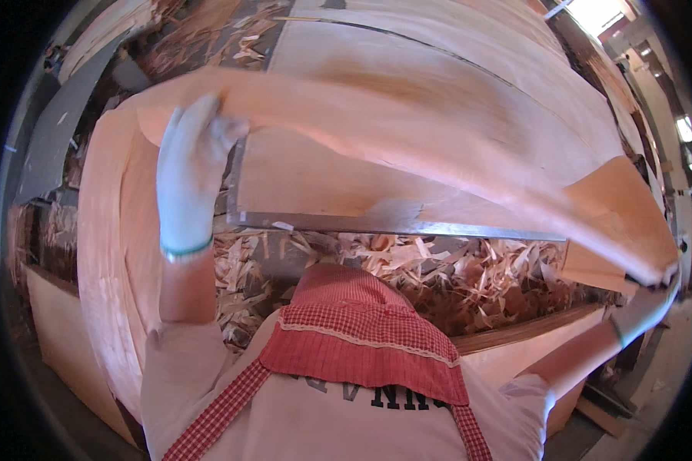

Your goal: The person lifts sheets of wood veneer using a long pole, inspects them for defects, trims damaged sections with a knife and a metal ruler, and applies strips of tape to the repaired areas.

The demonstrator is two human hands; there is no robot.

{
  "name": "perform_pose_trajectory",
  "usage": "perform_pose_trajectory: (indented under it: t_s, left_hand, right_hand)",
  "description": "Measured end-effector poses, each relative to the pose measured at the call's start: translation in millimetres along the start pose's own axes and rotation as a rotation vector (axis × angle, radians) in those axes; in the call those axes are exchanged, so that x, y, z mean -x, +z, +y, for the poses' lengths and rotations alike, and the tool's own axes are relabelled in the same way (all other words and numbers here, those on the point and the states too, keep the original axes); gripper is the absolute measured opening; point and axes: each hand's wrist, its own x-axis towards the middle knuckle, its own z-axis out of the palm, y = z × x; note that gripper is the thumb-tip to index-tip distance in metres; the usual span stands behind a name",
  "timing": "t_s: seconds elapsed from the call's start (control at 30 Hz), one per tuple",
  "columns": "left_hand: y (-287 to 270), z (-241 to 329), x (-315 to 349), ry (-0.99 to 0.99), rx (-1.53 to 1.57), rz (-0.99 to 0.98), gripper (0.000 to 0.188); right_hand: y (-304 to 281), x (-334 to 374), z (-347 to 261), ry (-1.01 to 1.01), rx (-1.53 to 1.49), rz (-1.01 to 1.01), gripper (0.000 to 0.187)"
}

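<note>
A thin, pale wood veneer sheet [384, 127] stretches across the view in front of me, smeared by motion. My left hand [188, 173], in a white glove with a green cuff edge, is closed on its left end, thumb below the edge. Far to the right, my right hand [653, 301], also gloved, grips the sheet's other end; its fingers are small and blurred. A small dark patch shows beside those fingers, too unclear to name. Under the raised sheet lies a broad, flat stack of veneer [315, 180] on a metal-edged table [454, 229].
Torn veneer scraps [477, 280] fill the space between the table and my body. More veneer [100, 253] hangs in a curve at the left. A wooden board edge [530, 326] runs in front of me at the right. A dark panel [65, 123] leans at the far left.
</note>
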Motion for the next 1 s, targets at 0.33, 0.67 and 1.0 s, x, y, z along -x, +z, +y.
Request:
perform_pose_trajectory:
  t_s: [0.33,0.67,1.0]
  left_hand:
    - [51.8,-187.8,-163.1,-0.234,-0.246,0.174,0.036]
    - [28.1,-291.6,20.4,-0.053,-0.469,0.705,0.031]
    - [-13.5,-361.6,42.6,-0.218,-0.026,0.854,0.037]
  right_hand:
    - [213.1,-190.1,231.6,0.271,-0.232,-0.399,0.014]
    - [362.5,-209.2,432.3,0.581,-0.239,-0.314,0.016]
    - [380.4,-149.9,437.5,0.444,-0.233,-0.804,0.038]
